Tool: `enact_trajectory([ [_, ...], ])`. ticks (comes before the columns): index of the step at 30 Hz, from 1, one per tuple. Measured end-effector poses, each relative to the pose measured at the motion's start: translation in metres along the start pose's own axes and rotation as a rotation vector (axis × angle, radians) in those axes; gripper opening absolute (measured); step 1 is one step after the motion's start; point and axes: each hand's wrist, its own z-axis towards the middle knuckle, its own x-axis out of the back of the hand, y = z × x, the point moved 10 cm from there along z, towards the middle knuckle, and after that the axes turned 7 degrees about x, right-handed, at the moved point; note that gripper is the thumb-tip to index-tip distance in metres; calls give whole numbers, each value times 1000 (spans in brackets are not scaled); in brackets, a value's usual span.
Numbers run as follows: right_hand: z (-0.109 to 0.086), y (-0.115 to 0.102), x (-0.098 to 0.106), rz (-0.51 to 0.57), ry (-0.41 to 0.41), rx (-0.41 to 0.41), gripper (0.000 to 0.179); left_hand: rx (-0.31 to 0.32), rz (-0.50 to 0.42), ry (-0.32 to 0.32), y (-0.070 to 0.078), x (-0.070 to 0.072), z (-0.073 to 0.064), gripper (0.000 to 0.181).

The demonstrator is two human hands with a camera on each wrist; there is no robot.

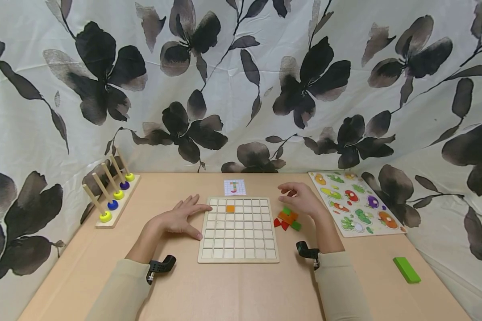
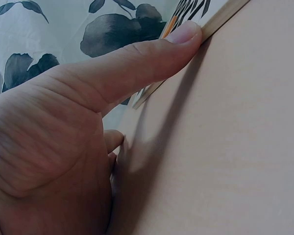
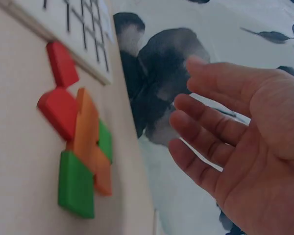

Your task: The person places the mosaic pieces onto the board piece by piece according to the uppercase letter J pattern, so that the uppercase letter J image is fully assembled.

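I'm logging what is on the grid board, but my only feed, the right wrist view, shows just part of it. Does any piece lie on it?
Observer: Yes. In the head view, one orange square lies on the grid board, near its far edge and left of centre.
Operator: I can't see the board's left edge. What is there?
Observer: The left hand touches that edge.
Operator: And just past the far edge?
Observer: A small card lies there, printed with a coloured pattern on a grid.
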Motion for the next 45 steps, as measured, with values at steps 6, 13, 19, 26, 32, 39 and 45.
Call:
enact_trajectory([
  [6,-1,18,0,-6,-4,-60,35,3,5,-1,-4,-1,2,94],
  [13,-6,40,-5,-24,-48,-146,33,7,1,-1,-5,-1,3,93],
  [19,-8,51,-11,-35,-104,-140,30,10,-10,-3,-3,-1,2,94],
  [26,-11,55,-18,-23,-142,-148,27,4,-9,-5,-1,-1,1,92],
  [32,-12,56,-20,-14,-154,-136,22,1,0,-1,-2,-1,2,92],
  [39,-11,57,-23,-9,-167,-122,22,3,11,0,-4,-3,3,92],
  [45,-11,58,-24,-18,-168,-115,22,3,10,0,-4,-2,3,91],
])
